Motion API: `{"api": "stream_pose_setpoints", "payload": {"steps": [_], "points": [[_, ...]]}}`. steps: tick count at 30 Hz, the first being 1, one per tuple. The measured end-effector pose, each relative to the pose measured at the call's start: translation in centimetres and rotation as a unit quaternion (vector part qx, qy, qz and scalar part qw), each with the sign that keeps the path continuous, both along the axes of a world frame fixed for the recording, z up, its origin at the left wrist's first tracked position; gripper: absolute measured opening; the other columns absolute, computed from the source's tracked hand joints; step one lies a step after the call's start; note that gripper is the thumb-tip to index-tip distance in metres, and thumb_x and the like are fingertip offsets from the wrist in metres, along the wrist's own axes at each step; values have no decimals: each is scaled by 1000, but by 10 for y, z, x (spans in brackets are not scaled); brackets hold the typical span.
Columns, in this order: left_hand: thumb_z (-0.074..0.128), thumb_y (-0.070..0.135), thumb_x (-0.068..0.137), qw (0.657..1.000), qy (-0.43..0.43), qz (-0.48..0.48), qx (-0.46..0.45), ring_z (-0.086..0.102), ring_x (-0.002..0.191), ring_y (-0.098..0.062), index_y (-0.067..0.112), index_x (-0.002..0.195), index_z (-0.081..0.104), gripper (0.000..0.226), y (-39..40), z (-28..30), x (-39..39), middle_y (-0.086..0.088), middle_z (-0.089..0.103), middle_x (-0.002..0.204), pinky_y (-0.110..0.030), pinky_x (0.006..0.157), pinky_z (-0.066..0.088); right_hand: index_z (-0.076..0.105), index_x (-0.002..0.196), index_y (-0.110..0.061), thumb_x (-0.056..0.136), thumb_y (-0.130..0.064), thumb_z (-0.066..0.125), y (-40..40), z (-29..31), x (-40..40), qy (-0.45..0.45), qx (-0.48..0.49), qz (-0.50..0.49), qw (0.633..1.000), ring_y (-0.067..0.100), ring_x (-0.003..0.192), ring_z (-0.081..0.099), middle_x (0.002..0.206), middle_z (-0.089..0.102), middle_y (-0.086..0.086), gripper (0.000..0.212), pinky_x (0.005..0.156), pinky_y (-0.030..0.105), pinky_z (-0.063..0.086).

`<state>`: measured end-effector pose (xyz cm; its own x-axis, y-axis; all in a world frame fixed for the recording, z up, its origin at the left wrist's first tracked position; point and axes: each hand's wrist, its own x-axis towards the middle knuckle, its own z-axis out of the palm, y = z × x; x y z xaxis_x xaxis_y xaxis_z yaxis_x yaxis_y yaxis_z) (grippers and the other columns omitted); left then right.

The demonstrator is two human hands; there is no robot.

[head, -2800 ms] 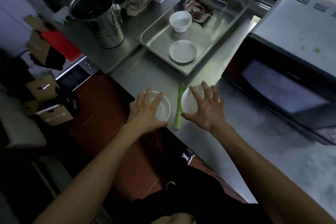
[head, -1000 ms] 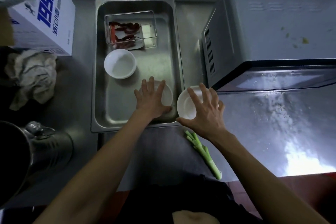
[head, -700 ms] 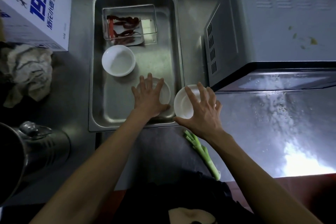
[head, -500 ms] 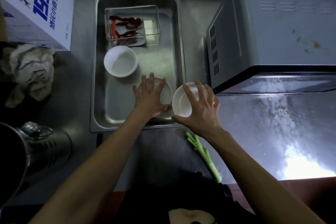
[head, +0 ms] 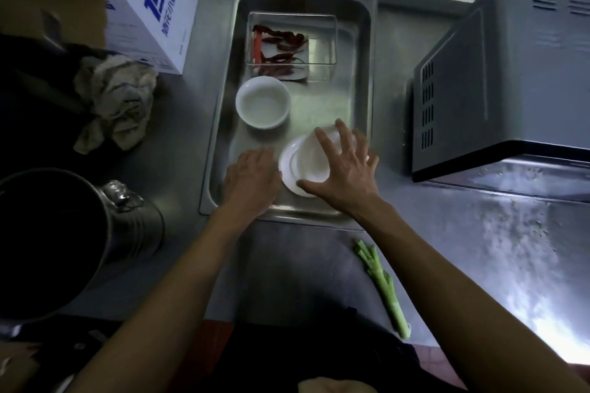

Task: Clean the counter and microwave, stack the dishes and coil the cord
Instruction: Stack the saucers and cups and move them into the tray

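A steel tray [head: 214, 150] sits on the counter [head: 479, 252] left of the grey microwave [head: 510, 73]. In the tray's near right part lies a white plate [head: 287, 171] with dishes stacked on it. My right hand [head: 343, 166] grips a small white dish [head: 311, 161] from above, right over that stack. My left hand [head: 252, 177] rests in the tray just left of the plate and holds nothing. A white bowl [head: 263, 102] stands further back in the tray. No cord is in view.
A clear box of dried red chilies [head: 287, 45] is at the tray's back. A green scallion [head: 383, 284] lies on the counter near the front edge. A metal bucket [head: 79, 233], a crumpled rag [head: 115, 99] and a white carton [head: 153, 9] stand at the left.
My left hand has let go of its dish on the plate and slid left. My right hand has carried its dish left from the tray's edge to over the stack.
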<state>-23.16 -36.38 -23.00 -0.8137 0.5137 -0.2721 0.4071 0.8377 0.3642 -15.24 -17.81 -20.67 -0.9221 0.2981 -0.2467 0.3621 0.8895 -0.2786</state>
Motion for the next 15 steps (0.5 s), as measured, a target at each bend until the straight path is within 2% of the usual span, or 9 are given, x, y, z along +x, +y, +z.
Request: {"api": "stream_pose_setpoints", "payload": {"steps": [5, 15], "points": [[53, 27, 97, 999, -3, 43, 29, 42, 135, -27, 14, 143, 47, 49, -24, 0, 2, -7, 50, 145, -43, 110, 36, 8, 154, -41, 70, -75, 66, -20, -27, -19, -28, -1, 37, 999, 38, 149, -2, 165, -7, 1, 108, 112, 66, 18], [53, 31, 97, 997, -21, 54, 42, 44, 135, -24, 16, 143, 49, 48, -43, -1, 1, -4, 51, 145, -39, 111, 34, 8, 155, -39, 71, -76, 65, -28, -59, -27, -88, 5, 22, 996, 36, 150, -9, 165, -12, -1, 108, 115, 65, 11]]}}
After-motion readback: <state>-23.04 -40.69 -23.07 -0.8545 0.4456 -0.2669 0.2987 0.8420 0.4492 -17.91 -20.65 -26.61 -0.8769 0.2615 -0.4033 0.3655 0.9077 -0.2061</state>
